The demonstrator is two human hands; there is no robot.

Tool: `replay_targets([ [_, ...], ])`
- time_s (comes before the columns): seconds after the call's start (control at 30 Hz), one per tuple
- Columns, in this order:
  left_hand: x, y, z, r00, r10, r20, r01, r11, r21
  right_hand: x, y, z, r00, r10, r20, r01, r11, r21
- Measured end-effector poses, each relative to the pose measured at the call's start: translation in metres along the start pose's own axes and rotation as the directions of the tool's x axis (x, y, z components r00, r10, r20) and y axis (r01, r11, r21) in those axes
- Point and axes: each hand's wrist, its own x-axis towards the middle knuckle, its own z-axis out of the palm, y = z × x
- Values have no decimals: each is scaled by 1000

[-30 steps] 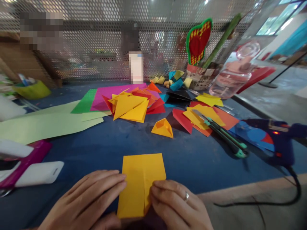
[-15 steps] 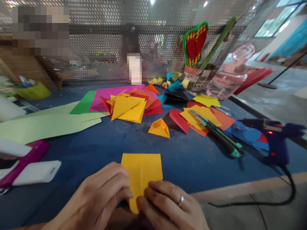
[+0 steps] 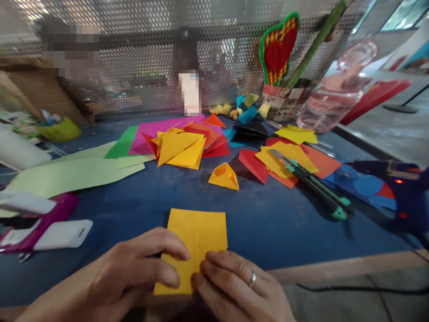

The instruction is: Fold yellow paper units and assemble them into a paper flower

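At the far left edge a white and magenta case [image 3: 50, 228] lies on the blue table [image 3: 134, 210], with pale green sheets [image 3: 67, 174] beyond it. Near the front, the left hand [image 3: 134, 273] presses its fingertips [image 3: 182, 255] flat on a yellow folded paper [image 3: 197, 232], which lies on the table just before the person. The right hand [image 3: 234, 286], wearing a ring [image 3: 252, 279], pins the paper's near right part with bent fingers; neither hand is clenched. Farther off sit a heap of coloured triangles [image 3: 182, 147] and a small yellow folded cone [image 3: 224, 175]. To the right lie a green-tipped cutter [image 3: 315, 188] on paper scraps and a blue glue gun [image 3: 402, 192].
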Motion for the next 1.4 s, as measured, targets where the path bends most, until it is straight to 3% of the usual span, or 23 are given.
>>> replay_targets([
  [0.1,13,0,1,997,17,80,-3,984,-178,0,1,0,1000,-12,10,12,1000,1],
  [0.27,31,7,1,999,-33,19,35,989,-147,-1,3,-1,998,-53,21,53,999,1],
  [0.5,35,16,27,956,-246,-162,224,964,-142,-8,4,2,997,-78,21,79,997,-21],
  [0.73,52,17,25,905,-264,-332,254,964,-76,-1,4,4,999,18,45,-14,996,-88],
  [1.07,57,12,28,897,-341,-281,326,940,-100,-1,9,-1,995,39,96,-37,999,-27],
  [1.27,58,14,27,935,-284,-211,302,951,59,-4,13,-1,991,-28,130,33,999,-36],
  [1.4,56,16,28,922,-299,-244,327,941,82,-6,15,1,990,-63,128,71,996,-62],
])
